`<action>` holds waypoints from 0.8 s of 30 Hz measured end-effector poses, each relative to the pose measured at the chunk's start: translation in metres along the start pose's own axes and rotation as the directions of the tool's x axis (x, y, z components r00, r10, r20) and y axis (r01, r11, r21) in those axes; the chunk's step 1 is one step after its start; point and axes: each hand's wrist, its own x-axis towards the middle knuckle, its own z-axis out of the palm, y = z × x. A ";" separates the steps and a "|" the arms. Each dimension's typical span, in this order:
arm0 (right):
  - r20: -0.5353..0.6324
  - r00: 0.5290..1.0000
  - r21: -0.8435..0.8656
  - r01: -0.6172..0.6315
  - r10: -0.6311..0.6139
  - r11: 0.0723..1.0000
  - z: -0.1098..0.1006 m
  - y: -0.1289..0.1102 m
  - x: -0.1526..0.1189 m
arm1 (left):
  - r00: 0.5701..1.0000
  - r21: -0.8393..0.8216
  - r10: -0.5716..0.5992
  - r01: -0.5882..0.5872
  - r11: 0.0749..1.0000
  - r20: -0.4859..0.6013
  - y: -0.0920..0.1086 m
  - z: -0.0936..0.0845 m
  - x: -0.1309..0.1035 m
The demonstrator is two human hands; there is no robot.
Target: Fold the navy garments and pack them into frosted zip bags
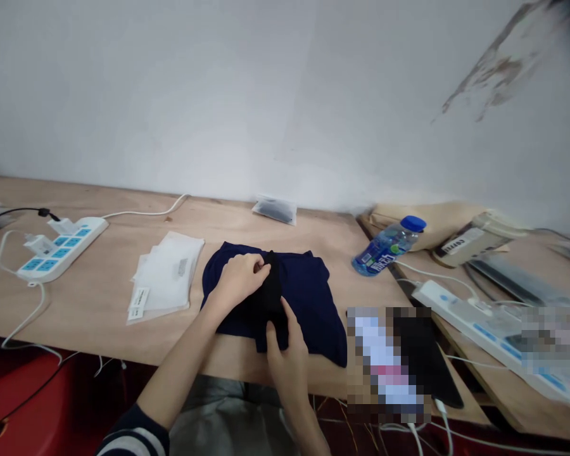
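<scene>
Left hand (241,278) at the far end, right hand (289,358) at the near end of a soft black cloth (267,292)

The black cloth is bunched up on top of a flat, dark blue, soft cloth (311,291). The blue cloth lies on a light brown table (109,285). The black cloth is longer than it is wide. Its long way runs from the wall side of the table down toward the person.

The left hand comes in from the left side. Its thumb and fingers are closed on the black cloth near the far end. The right hand comes up from below. Its thumb and pointing finger are a bit apart, with the black cloth caught between them. I can't tell how hard it squeezes. So the black cloth lies right at both hands, under the left fingertips and just past the right thumb. The left hand is nearer the wall end, and the right hand is nearer the end by the person.

To the left of the blue cloth is a small pile of thin, cloudy white plastic bags (164,275). Past the blue cloth, near the wall, lies a small see-through packet with something dark in it (274,209). A clear plastic bottle with a blue cap (387,246) leans over to the right.
</scene>
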 end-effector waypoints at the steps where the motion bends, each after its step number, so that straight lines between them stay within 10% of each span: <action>1: 0.014 0.999 -0.018 0.035 -0.035 0.999 0.002 -0.001 -0.001 | 1.000 0.008 -0.019 0.019 1.000 -0.007 -0.006 -0.002 -0.003; 24: 0.362 0.902 -0.336 0.363 -0.236 0.869 0.033 -0.011 -0.023 | 0.947 0.096 -0.322 0.322 0.942 -0.012 -0.099 0.022 -0.045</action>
